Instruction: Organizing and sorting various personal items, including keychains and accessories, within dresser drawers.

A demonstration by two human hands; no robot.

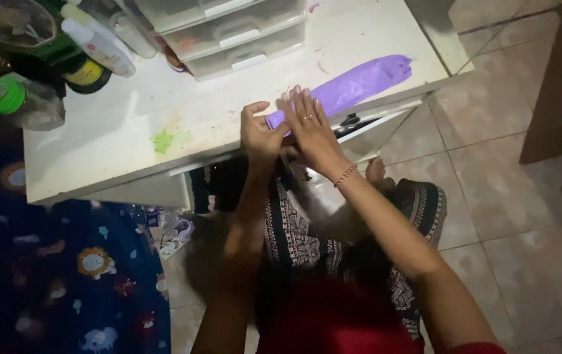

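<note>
Right hand, middle of the frame: flat, fingers spread and stretched forward, palm down on the near end of a purple plastic bag; ring on one finger, beaded bracelet at the wrist. Left hand, just beside and touching the right: fingers curled, pinching the bag's near tip at the front edge of the desk. Both forearms reaching up from the lower middle of the frame.

Purple plastic bag: folded into a long narrow strip, lying flat on the white desk, running diagonally from the hands toward the upper right of the frame, its far end close to the desk's right edge.

Below the hands: drawer slightly open under the desk edge, contents too dark to tell. Patterned trousers and a red top at the bottom of the frame; a bare foot right of the forearm, on the tiled floor.

On the desk, left of the hands: small green stain on the white top. Top centre: clear plastic drawer unit with white handles. Upper left: cluster of bottles, among them a clear one with a green cap, a dark green one with a yellow label and a white tube.

Lower left: dark blue cloth with cartoon animal print. Far right: brown wooden furniture edge.
</note>
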